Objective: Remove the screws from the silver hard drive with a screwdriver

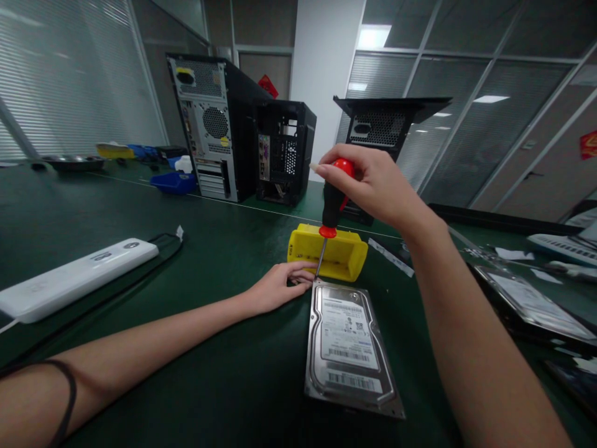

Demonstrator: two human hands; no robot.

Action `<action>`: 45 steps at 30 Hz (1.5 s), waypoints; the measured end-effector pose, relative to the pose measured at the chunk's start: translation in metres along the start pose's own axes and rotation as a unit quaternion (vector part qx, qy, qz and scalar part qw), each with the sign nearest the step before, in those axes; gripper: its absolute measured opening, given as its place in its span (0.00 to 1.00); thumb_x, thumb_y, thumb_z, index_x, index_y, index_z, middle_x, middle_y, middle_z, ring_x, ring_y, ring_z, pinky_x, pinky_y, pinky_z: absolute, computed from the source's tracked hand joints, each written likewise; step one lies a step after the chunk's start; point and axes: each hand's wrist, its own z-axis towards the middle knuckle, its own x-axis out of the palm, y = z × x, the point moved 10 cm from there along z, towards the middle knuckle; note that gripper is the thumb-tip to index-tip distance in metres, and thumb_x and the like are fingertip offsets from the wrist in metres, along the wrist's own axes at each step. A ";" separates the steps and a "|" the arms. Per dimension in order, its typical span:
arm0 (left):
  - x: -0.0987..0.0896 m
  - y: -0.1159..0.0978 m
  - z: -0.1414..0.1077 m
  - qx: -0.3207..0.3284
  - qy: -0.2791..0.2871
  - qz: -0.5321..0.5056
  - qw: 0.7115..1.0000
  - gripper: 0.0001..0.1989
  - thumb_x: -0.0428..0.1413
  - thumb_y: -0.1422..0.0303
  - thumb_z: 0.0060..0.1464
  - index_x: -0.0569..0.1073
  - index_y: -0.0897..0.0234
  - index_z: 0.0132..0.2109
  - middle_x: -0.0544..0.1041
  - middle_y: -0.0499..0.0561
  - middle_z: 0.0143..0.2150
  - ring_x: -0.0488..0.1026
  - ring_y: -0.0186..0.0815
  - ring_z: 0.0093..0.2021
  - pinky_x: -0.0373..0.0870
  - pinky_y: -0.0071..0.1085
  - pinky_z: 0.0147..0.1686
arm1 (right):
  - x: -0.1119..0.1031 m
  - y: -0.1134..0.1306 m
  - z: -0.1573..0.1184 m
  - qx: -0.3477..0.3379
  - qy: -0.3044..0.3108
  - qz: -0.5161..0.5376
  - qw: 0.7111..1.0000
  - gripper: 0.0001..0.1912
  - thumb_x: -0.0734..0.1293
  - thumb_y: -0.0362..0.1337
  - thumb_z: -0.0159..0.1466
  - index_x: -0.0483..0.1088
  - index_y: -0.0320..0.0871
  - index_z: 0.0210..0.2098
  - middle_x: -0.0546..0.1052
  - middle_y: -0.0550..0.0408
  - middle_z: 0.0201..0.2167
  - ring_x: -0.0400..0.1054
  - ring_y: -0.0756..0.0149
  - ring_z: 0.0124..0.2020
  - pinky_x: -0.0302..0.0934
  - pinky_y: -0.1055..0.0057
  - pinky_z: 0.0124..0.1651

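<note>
A silver hard drive point(349, 333) with white labels lies flat on the green table. My right hand point(366, 180) is closed around the red and black handle of a screwdriver point(332, 205) from above. The screwdriver stands nearly upright, slightly tilted, its tip at the drive's far left corner. Against that same corner my left hand point(282, 286) grips the drive's edge with curled fingers, close beside the shaft. What the tip touches is too small to make out. Just behind the drive sits a yellow plastic bin point(347, 252), with small dark bits inside.
A white power strip point(79, 277) and its black cable lie to the left. Computer cases point(215, 124) stand at the back, near a blue bin point(173, 182). On the right are another drive point(536, 302), a keyboard point(562, 249) and a metal strip point(390, 256).
</note>
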 end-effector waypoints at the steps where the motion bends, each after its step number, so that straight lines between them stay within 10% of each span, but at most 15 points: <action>1: 0.000 -0.001 0.000 0.000 0.001 0.000 1.000 0.23 0.54 0.74 0.55 0.66 0.68 0.58 0.78 0.56 0.47 0.75 0.37 0.48 0.69 0.37 0.52 | 0.000 -0.003 0.000 0.009 -0.004 -0.021 1.000 0.25 0.54 0.55 0.65 0.71 0.43 0.36 0.72 0.53 0.29 0.65 0.65 0.32 0.57 0.68 0.37; 8: 0.000 0.000 -0.001 -0.007 -0.003 0.001 1.000 0.23 0.54 0.74 0.55 0.65 0.69 0.58 0.78 0.57 0.47 0.75 0.37 0.47 0.68 0.38 0.52 | 0.001 -0.001 -0.002 -0.020 0.007 0.036 0.999 0.22 0.48 0.46 0.69 0.69 0.44 0.44 0.72 0.49 0.45 0.65 0.62 0.45 0.57 0.66 0.47; 19: 0.000 -0.004 0.000 0.002 0.001 0.003 1.000 0.23 0.53 0.75 0.55 0.65 0.70 0.58 0.78 0.57 0.47 0.75 0.37 0.47 0.69 0.37 0.51 | -0.005 -0.005 -0.001 0.018 -0.006 -0.048 0.999 0.27 0.52 0.56 0.65 0.68 0.42 0.28 0.69 0.53 0.25 0.62 0.65 0.30 0.53 0.68 0.35; 38: 0.000 -0.002 -0.001 0.004 0.002 0.011 1.000 0.23 0.54 0.74 0.56 0.65 0.71 0.58 0.77 0.58 0.48 0.75 0.37 0.48 0.68 0.37 0.52 | 0.006 0.007 -0.001 -0.032 0.038 0.086 0.995 0.21 0.51 0.45 0.69 0.67 0.41 0.50 0.74 0.51 0.40 0.67 0.65 0.38 0.59 0.68 0.41; 45: 0.001 -0.002 0.000 0.004 0.003 0.004 1.000 0.23 0.54 0.75 0.56 0.65 0.69 0.59 0.78 0.57 0.47 0.75 0.37 0.48 0.68 0.37 0.52 | -0.002 -0.011 -0.001 0.015 -0.003 -0.085 0.996 0.27 0.51 0.54 0.66 0.70 0.41 0.33 0.71 0.52 0.25 0.62 0.67 0.27 0.54 0.68 0.33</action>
